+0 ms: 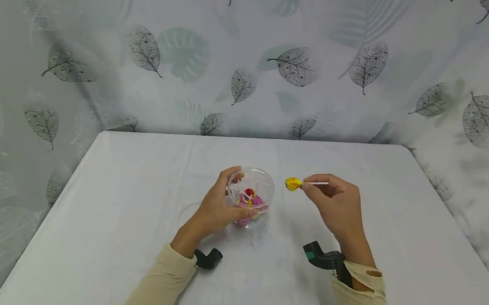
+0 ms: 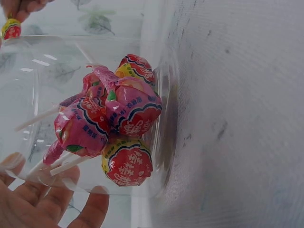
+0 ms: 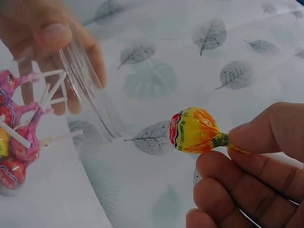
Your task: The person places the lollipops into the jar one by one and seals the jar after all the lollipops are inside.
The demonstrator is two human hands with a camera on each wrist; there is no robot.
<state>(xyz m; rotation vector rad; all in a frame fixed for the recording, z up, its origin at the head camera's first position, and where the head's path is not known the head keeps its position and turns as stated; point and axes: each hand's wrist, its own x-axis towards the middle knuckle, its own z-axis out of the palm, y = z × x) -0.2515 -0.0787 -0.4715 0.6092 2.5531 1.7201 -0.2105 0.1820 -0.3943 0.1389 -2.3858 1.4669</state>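
Head, left hand [image 1: 214,210]: its grip curls round a clear cup [image 1: 250,194] that stands on the tabletop [image 1: 129,199], with wrapped lollipops inside.
Head, right hand [image 1: 338,207]: pinches the stick of a yellow lollipop [image 1: 293,183], held in the air just right of the cup rim and apart from it.
Left wrist, cup: red and pink lollipops [image 2: 118,133] are bunched at the bottom, sticks slanting toward the mouth; fingertips [image 2: 95,209] press the wall.
Right wrist, lollipop [image 3: 194,130]: the pinch sits right behind the wrapped head; the cup rim [image 3: 88,80] is near, to the left.
Risk, judged: the crossed sticks could block or deflect the yellow one at the mouth.
Risk, judged: the light cup could tip if the left grip slackens while it is nudged.
Risk, judged: a thin stick may slip from the fingertip pinch and drop onto the tabletop.
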